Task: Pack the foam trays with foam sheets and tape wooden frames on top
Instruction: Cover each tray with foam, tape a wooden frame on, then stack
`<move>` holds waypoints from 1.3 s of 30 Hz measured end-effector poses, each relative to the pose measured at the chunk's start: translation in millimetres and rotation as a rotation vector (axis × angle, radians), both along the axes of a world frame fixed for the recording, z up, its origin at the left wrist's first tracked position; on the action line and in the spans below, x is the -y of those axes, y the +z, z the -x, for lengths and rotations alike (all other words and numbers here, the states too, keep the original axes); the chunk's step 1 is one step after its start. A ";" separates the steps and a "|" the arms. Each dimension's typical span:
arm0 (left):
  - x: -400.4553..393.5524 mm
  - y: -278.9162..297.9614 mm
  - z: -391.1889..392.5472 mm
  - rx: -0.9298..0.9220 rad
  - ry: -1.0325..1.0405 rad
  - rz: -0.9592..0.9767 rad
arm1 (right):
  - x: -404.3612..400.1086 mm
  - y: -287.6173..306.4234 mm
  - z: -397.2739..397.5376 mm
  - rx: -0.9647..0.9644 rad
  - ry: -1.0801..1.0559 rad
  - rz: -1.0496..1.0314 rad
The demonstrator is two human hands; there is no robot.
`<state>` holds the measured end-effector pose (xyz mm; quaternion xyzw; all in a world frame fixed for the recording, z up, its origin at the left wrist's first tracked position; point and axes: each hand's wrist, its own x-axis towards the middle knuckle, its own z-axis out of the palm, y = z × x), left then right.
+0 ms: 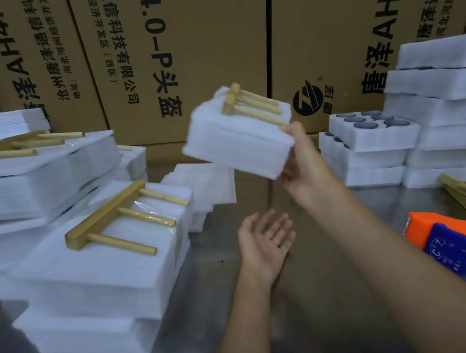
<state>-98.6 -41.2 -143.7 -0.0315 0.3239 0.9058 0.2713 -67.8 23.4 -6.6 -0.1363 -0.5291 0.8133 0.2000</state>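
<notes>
Right hand [301,165] gripping packed foam tray [237,144], wooden frame [250,106] atop; left hand [265,241] open-palmed, empty

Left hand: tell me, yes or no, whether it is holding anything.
No: the left hand is open, palm up, over the table, while the right hand holds the white foam tray with the wooden frame.

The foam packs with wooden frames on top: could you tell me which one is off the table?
The pack held aloft in the right hand; the others lie stacked at left.

The cardboard boxes [182,51] along the top of the frame carry sideways black print: "AH4.0-P头盔", "通信科技有限公司", and a round "Z" logo.
</notes>
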 end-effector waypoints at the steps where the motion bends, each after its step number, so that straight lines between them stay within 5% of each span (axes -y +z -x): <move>1: -3.7 -1.9 3.4 0.001 -0.021 -0.008 | -17.1 -3.4 7.1 0.021 -0.057 0.016; 13: -9.7 -11.7 19.4 0.016 -0.074 0.016 | -115.5 -70.1 158.9 0.291 -0.165 -0.066; 17: -10.0 -12.3 21.5 0.008 -0.096 0.006 | -126.1 -81.8 180.7 0.398 -0.262 -0.232; 21: -8.4 -13.5 21.5 0.002 -0.094 -0.009 | -141.5 -65.1 165.6 0.458 -0.363 -0.631; 25: -8.8 -13.0 20.9 -0.004 -0.090 -0.008 | -171.1 -33.1 132.4 0.197 -0.614 -1.297; 28: -8.8 -11.3 19.7 0.014 -0.083 -0.006 | -216.3 -11.3 106.4 0.402 -0.759 -1.759; 32: -9.8 -10.9 19.5 0.018 -0.070 0.013 | -272.0 -6.6 79.4 0.984 -0.430 -1.698; 39: -10.3 -13.4 20.9 -0.009 -0.068 0.034 | -273.4 -17.0 72.8 0.782 -0.492 -1.914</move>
